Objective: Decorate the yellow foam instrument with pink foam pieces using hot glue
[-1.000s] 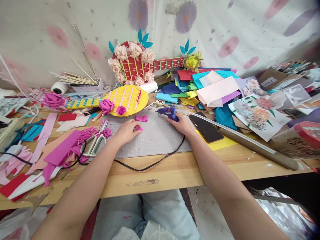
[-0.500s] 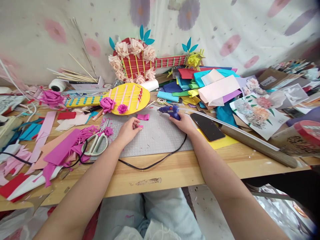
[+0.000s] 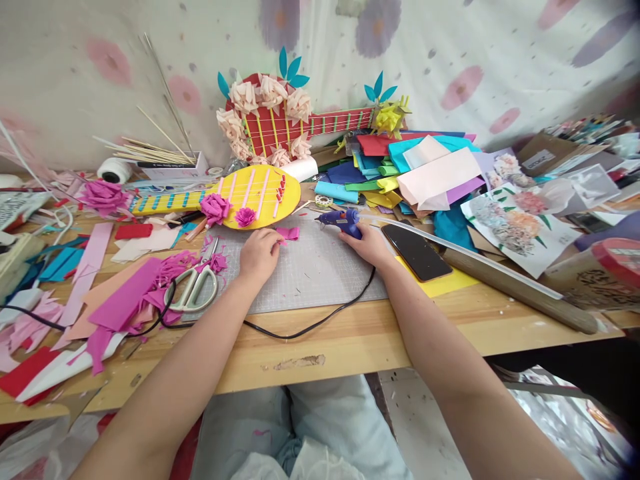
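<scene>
My right hand (image 3: 371, 245) is wrapped round the handle of a blue hot glue gun (image 3: 339, 219), its nozzle pointing left over the grey cutting mat (image 3: 320, 280). My left hand (image 3: 260, 255) is pinched at the mat's left part, and a small piece of magenta crepe paper (image 3: 283, 242) shows at its fingertips. Just beyond those fingers lies a folded magenta strip (image 3: 290, 233). A yellow paper guitar (image 3: 265, 183) with magenta paper flowers (image 3: 215, 209) rests behind my left hand. White-handled scissors (image 3: 195, 288) lie to its left.
A black cord (image 3: 300, 333) loops along the table's front. A phone (image 3: 417, 252) lies right of my right hand, with a long brown tube (image 3: 520, 293) beyond. Magenta paper scraps (image 3: 125, 290) cover the left side. A red flowered guitar (image 3: 263, 123) and paper sheets (image 3: 440, 177) stand behind.
My left hand has drawn back a little and turned, so its back faces up more, with the small magenta piece still at its fingertips. My right hand and the glue gun stay nearly still.
</scene>
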Action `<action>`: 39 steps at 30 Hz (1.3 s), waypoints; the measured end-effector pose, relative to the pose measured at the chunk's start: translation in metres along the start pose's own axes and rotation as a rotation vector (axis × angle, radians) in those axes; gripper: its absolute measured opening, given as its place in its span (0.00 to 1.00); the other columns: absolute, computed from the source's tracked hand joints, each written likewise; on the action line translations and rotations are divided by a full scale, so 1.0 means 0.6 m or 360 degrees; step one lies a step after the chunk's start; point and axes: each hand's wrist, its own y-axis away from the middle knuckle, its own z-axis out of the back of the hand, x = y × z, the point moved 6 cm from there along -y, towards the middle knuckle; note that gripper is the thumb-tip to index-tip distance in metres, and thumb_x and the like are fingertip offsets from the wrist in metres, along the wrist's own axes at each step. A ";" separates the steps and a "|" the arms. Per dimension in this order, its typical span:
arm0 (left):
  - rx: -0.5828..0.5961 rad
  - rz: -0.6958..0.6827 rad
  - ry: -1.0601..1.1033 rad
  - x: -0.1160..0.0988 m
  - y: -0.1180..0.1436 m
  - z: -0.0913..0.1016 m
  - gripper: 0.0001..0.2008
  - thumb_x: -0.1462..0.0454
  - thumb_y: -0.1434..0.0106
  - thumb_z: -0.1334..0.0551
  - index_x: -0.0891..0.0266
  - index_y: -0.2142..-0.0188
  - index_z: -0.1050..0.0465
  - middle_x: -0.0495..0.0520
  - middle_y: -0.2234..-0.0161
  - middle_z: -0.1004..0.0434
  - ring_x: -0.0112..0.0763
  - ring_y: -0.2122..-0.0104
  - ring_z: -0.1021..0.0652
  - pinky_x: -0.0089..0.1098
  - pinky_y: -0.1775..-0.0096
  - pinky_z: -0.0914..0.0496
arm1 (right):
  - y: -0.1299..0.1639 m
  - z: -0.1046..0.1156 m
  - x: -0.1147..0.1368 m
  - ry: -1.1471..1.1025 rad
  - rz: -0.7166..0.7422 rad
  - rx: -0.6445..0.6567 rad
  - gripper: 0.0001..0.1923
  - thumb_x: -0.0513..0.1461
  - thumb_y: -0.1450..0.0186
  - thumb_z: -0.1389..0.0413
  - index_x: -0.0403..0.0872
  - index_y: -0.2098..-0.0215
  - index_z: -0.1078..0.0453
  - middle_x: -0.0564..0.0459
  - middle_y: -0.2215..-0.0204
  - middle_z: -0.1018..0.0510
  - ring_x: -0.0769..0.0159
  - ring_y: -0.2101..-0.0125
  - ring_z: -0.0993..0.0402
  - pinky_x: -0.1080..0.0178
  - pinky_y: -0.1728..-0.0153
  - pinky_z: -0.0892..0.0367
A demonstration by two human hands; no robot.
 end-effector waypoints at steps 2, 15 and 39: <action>0.0093 -0.0058 -0.0063 -0.004 0.000 -0.010 0.12 0.72 0.44 0.45 0.60 0.66 0.25 0.54 0.59 0.23 0.38 0.57 0.27 0.37 0.53 0.34 | 0.000 0.000 0.000 -0.0015 -0.0006 0.0011 0.22 0.55 0.41 0.46 0.46 0.62 0.28 0.50 0.70 0.24 0.62 0.70 0.31 0.64 0.68 0.40; 0.0139 0.0225 -0.0026 0.036 0.006 -0.009 0.06 0.60 0.44 0.38 0.60 0.69 0.27 0.54 0.66 0.26 0.36 0.66 0.27 0.36 0.60 0.35 | -0.003 -0.005 -0.007 -0.0026 0.0011 0.0019 0.21 0.55 0.41 0.47 0.47 0.62 0.28 0.51 0.70 0.24 0.62 0.69 0.31 0.64 0.67 0.41; 0.0036 0.0527 0.1192 0.026 0.012 -0.035 0.06 0.61 0.46 0.38 0.62 0.73 0.29 0.49 0.75 0.27 0.26 0.75 0.29 0.28 0.69 0.35 | 0.046 -0.026 0.108 -0.0678 0.0118 0.0593 0.15 0.49 0.44 0.43 0.48 0.73 0.39 0.54 0.75 0.27 0.68 0.74 0.32 0.65 0.74 0.38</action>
